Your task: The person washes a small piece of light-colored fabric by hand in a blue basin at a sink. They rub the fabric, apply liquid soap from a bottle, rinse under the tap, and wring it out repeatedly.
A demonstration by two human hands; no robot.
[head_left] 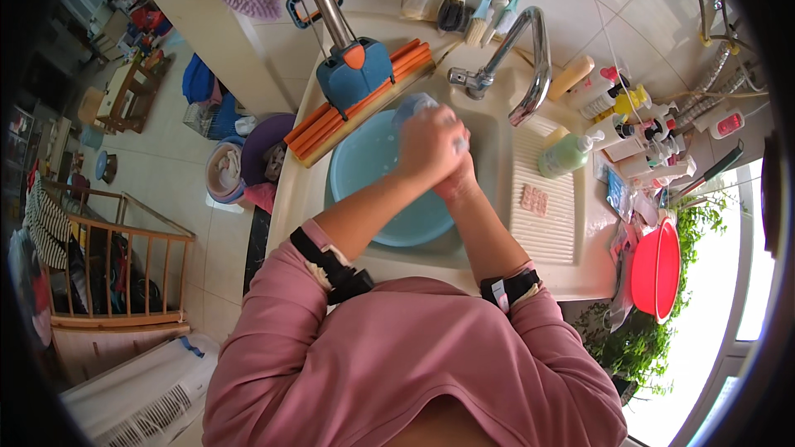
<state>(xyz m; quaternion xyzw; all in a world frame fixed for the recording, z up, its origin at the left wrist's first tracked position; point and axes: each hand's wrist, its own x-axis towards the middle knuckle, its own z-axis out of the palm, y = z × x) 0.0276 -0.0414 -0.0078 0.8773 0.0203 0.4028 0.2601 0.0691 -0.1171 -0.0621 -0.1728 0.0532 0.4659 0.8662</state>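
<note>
Both my hands are closed tightly together above a light blue basin that sits in the sink. My left hand lies on top, its fingers wrapped over a wet-looking blue-grey cloth that bulges out on the far side. My right hand is pressed against the left from below and to the right; a bit of the same cloth shows between the fingers. The palms and most of the cloth are hidden by the grip. Pale blue water with some light spots fills the basin.
A chrome faucet arches behind the sink. An orange sponge mop leans across the left rim. On the ribbed drainboard are a green pump bottle and a pink soap bar. A red basin hangs at the right.
</note>
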